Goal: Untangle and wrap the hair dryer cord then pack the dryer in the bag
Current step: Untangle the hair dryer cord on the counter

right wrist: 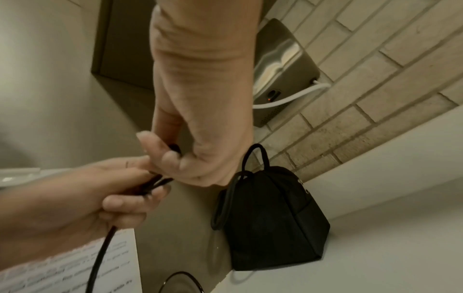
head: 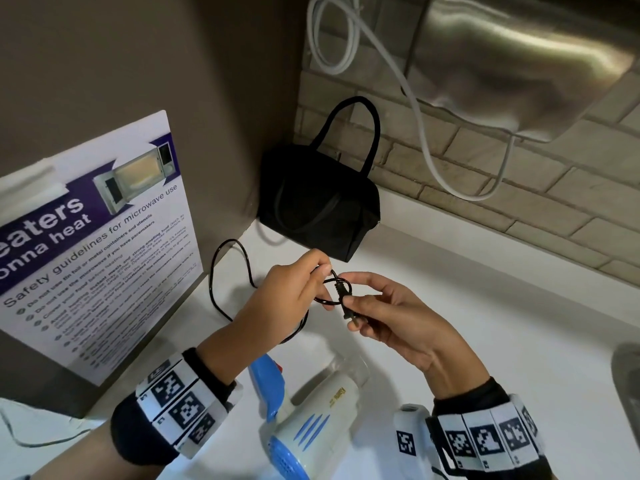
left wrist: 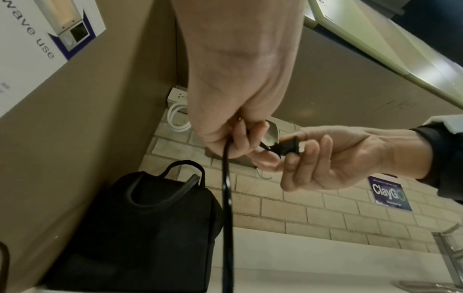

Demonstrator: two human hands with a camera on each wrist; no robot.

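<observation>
A white and blue hair dryer lies on the white counter near the front edge, below my hands. Its black cord loops left over the counter and rises to a small knot held in the air. My left hand pinches the cord loop at the knot. My right hand pinches the black plug at the cord's end. A black handbag stands upright in the back corner, apart from both hands.
A microwave safety poster leans against the brown wall on the left. A steel hand dryer with a white cable hangs on the brick wall above. A sink edge shows at the right.
</observation>
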